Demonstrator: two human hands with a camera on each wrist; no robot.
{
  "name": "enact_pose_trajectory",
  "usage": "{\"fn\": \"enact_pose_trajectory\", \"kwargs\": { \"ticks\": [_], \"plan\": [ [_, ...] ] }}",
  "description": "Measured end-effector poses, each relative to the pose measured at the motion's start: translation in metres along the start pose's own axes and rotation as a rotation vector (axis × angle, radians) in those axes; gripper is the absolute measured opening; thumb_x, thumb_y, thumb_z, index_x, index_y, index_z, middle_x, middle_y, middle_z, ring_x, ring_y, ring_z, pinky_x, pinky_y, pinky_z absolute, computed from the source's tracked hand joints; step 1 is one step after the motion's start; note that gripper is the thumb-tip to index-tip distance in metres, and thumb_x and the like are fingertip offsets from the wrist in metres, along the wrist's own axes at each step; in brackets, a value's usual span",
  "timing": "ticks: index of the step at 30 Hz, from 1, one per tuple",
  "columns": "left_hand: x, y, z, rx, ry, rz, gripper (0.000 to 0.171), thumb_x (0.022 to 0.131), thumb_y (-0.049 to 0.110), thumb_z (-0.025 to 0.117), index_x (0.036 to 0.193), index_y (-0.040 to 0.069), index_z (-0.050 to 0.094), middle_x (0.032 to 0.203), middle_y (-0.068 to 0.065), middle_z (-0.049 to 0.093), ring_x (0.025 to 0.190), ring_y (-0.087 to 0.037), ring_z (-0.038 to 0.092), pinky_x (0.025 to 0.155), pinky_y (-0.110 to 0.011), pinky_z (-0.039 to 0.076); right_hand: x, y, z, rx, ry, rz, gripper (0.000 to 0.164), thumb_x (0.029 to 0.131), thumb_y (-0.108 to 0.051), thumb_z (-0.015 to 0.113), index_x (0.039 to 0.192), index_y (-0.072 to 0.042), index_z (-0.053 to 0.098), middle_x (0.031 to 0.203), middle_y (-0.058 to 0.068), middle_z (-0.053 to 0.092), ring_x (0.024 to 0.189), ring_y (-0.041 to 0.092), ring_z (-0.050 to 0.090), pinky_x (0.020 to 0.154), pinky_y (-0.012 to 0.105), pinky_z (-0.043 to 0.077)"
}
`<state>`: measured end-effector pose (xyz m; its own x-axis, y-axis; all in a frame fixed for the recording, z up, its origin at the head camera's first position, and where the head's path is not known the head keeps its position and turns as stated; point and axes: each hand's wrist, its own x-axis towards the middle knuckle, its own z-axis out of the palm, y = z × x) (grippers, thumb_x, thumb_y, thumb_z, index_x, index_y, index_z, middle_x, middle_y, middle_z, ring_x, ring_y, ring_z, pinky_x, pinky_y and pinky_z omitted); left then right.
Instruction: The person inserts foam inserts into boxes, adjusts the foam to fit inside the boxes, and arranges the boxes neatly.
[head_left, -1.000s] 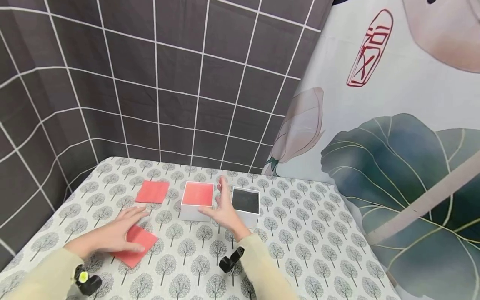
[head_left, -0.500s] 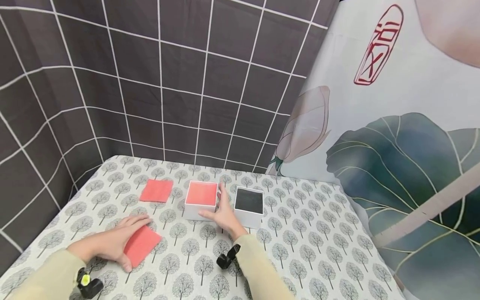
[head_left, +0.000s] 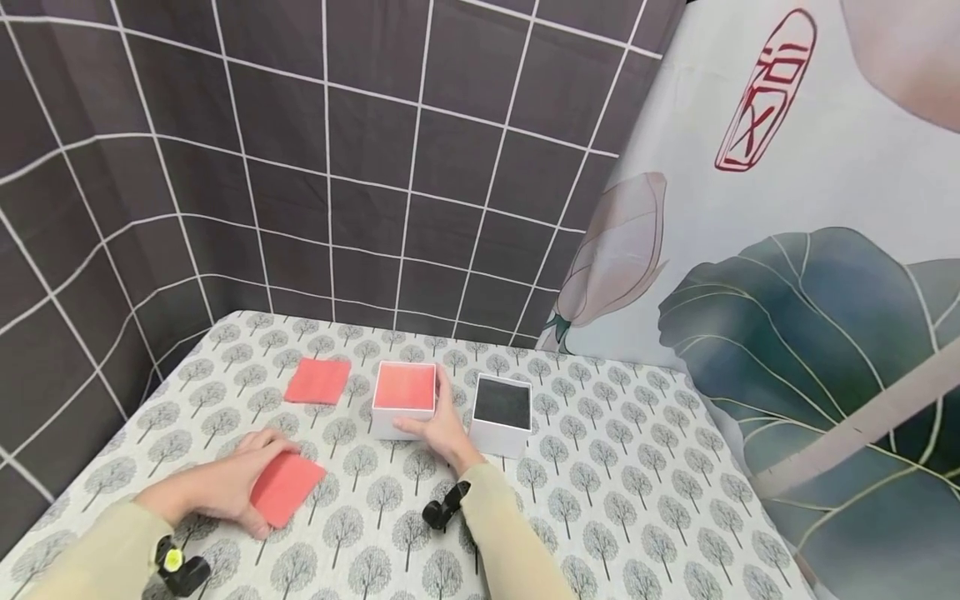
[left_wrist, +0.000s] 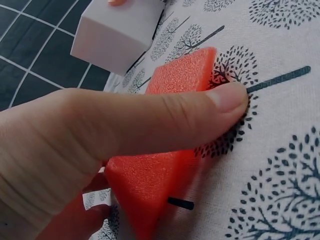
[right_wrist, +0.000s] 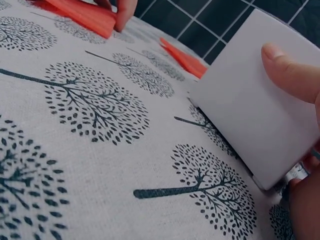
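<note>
In the head view my left hand [head_left: 232,481] holds a red folded cloth square [head_left: 287,490] between thumb and fingers at lower left. Its thumb [left_wrist: 175,115] lies along the near edge in the left wrist view, and the red cloth [left_wrist: 145,180] bulges up off the table there. My right hand [head_left: 444,427] grips a white square box [head_left: 390,427], thumb on the front wall, fingers round the right side. Red cloth [head_left: 405,386] fills the top of this box. The box wall [right_wrist: 250,100] tilts across the right wrist view.
A second red cloth square [head_left: 318,381] lies flat behind my left hand. Right of the held box stands another white box [head_left: 501,440] with black material [head_left: 502,403] inside. The tree-print tablecloth [head_left: 622,508] runs back to a dark grid curtain [head_left: 360,167].
My left hand's thumb and fingers have come in round the near red cloth. My right hand has moved up against the box and taken hold of it. The view has shifted slightly.
</note>
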<state>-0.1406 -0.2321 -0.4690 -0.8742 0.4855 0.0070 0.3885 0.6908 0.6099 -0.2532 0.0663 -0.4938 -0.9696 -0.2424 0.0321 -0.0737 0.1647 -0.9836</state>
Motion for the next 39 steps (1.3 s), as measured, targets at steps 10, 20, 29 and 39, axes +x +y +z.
{"fn": "enact_pose_trajectory", "kwargs": {
  "ticks": [10, 20, 29, 39],
  "plan": [
    [0.001, 0.003, 0.005, 0.069, 0.102, -0.005, 0.089, 0.046, 0.041, 0.087, 0.116, 0.003, 0.047, 0.113, -0.009, 0.039, 0.089, -0.019, 0.04, 0.06, -0.023, 0.044, 0.001, 0.005, -0.004, -0.001, -0.037, -0.033, 0.121, 0.057, -0.021, 0.088, 0.148, -0.032, 0.009, 0.128, -0.003, 0.044, 0.106, 0.017, 0.05, 0.098, 0.039, 0.039],
    [0.009, 0.01, -0.004, 0.112, 0.103, -0.045, 0.101, 0.048, 0.042, 0.086, 0.126, -0.004, 0.043, 0.121, -0.017, 0.043, 0.093, -0.023, 0.047, 0.063, -0.035, 0.052, 0.006, 0.009, -0.003, 0.061, -0.068, -0.031, 0.122, 0.056, -0.005, 0.086, 0.149, -0.021, 0.008, 0.127, 0.0, 0.045, 0.109, 0.018, 0.05, 0.088, 0.032, 0.049],
    [0.013, 0.018, -0.011, 0.092, 0.137, -0.036, 0.1, 0.051, 0.043, 0.085, 0.131, -0.002, 0.044, 0.127, -0.022, 0.041, 0.099, -0.031, 0.048, 0.06, -0.044, 0.054, -0.01, -0.012, -0.003, 0.078, -0.043, -0.033, 0.114, 0.06, 0.0, 0.083, 0.148, -0.017, 0.012, 0.132, 0.005, 0.042, 0.115, 0.02, 0.048, 0.09, 0.031, 0.048],
    [0.022, 0.02, -0.015, 0.143, 0.225, -0.001, 0.084, 0.06, 0.045, 0.082, 0.128, 0.006, 0.052, 0.132, -0.017, 0.042, 0.114, -0.037, 0.041, 0.07, -0.063, 0.049, 0.003, 0.017, 0.0, 0.086, -0.027, -0.073, 0.118, 0.059, -0.004, 0.085, 0.149, -0.026, 0.011, 0.14, 0.0, 0.037, 0.125, 0.019, 0.041, 0.095, 0.032, 0.044]
  ]
}}
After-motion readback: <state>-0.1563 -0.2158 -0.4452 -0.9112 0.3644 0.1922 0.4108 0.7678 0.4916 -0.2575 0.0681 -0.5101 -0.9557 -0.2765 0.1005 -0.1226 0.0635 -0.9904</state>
